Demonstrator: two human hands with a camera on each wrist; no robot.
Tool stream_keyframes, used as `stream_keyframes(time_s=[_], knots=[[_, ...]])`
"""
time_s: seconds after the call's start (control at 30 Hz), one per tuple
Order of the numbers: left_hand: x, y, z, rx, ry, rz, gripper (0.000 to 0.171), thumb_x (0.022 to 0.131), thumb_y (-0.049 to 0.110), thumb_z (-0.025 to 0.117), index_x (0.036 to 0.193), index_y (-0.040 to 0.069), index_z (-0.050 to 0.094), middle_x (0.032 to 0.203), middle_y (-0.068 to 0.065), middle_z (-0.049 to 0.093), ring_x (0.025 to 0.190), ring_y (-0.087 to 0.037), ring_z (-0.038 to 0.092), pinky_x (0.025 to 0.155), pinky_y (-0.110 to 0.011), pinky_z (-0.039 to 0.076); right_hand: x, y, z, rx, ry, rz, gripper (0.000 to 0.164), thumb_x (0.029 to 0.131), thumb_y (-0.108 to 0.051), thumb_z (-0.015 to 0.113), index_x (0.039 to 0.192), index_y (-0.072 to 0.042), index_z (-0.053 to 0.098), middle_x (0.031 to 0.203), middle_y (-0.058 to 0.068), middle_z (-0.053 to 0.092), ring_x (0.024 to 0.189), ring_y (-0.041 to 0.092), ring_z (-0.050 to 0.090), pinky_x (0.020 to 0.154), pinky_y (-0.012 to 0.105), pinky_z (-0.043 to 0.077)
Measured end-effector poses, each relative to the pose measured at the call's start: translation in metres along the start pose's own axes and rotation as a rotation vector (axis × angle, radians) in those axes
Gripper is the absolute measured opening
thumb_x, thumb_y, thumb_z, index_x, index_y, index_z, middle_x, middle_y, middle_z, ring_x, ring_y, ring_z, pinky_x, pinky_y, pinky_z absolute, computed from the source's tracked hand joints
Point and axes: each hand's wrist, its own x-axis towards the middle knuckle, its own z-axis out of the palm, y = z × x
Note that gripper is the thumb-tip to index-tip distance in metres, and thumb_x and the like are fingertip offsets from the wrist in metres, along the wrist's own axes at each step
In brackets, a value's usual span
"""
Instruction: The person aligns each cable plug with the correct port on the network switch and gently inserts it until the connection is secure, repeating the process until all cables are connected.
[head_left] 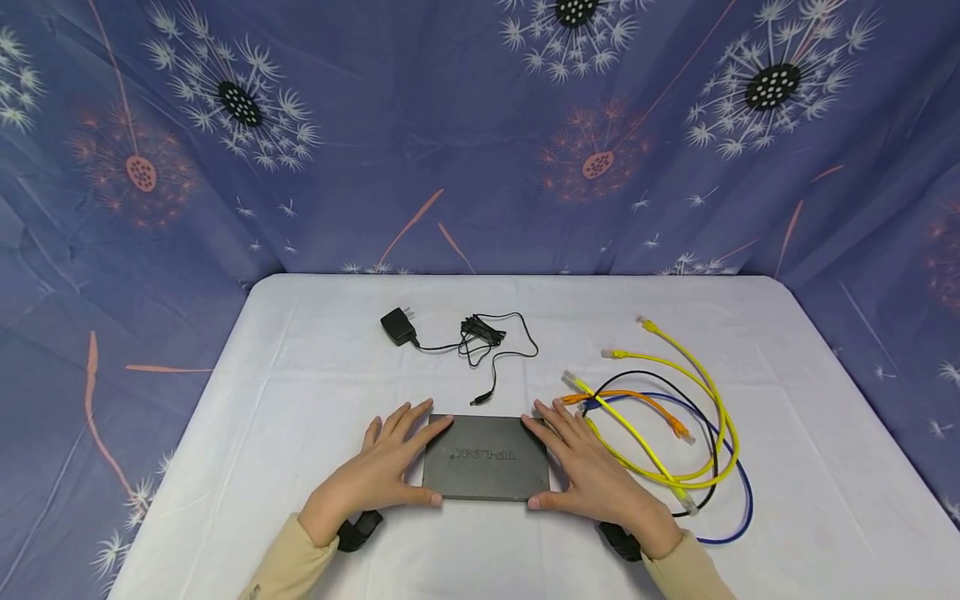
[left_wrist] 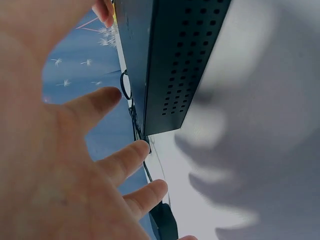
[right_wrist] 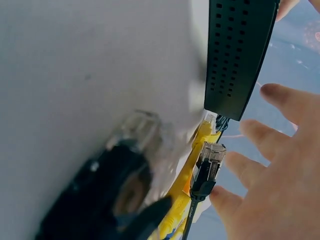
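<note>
A flat dark grey network switch (head_left: 486, 477) lies near the middle of the table, its TP-LINK lettering upside down in the head view. My left hand (head_left: 375, 482) is at its left side, thumb by the near corner and index fingertip at the far corner. Mirroring it, my right hand (head_left: 600, 487) spans the right side. Fingers on both hands are spread and fairly straight. Vent holes show on the switch's side (left_wrist: 187, 55) in the left wrist view. Beyond my right fingertips, the right wrist view shows a black cable's clear plug (right_wrist: 212, 152).
Behind the switch lies a black power adapter (head_left: 397, 327) with its bundled cord (head_left: 482, 332). Yellow cables (head_left: 731, 442), a short orange cable (head_left: 660, 407) and a blue cable (head_left: 748, 504) lie tangled at right, with a black one. A patterned blue curtain (head_left: 420, 125) hangs behind the white table (head_left: 300, 350).
</note>
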Motion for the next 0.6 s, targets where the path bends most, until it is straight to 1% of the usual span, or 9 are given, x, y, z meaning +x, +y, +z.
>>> stream_keyframes(time_s=[0.17, 0.37, 0.6], knots=[[0.0030, -0.0006, -0.0002, 0.017, -0.019, -0.005, 0.093, 0.074, 0.049, 0.078, 0.150, 0.019, 0.033, 0.155, -0.016, 0.018, 0.139, -0.045, 0.011, 0.099, -0.072, 0.006, 0.0008, 0.0012, 0.0013, -0.007, -0.012, 0.009, 0.102, 0.069, -0.059, 0.076, 0.149, -0.010, 0.034, 0.153, 0.016, 0.026, 0.138, 0.043, 0.018, 0.107, 0.058, 0.018], [0.0059, -0.0016, 0.0017, 0.050, -0.036, 0.017, 0.097, 0.071, 0.051, 0.079, 0.150, 0.019, 0.034, 0.154, -0.016, 0.019, 0.138, -0.046, 0.013, 0.098, -0.073, 0.008, 0.0024, 0.0008, 0.0011, -0.020, -0.027, 0.013, 0.101, 0.070, -0.060, 0.075, 0.148, -0.010, 0.036, 0.153, 0.016, 0.025, 0.139, 0.043, 0.018, 0.107, 0.059, 0.018], [0.0090, -0.0021, 0.0042, 0.059, -0.045, 0.015, 0.100, 0.068, 0.047, 0.083, 0.150, 0.020, 0.033, 0.153, -0.016, 0.022, 0.137, -0.046, 0.016, 0.099, -0.072, 0.008, 0.0043, -0.0009, 0.0018, -0.027, -0.050, 0.016, 0.106, 0.067, -0.063, 0.076, 0.148, -0.009, 0.036, 0.154, 0.016, 0.025, 0.139, 0.041, 0.018, 0.107, 0.057, 0.018]])
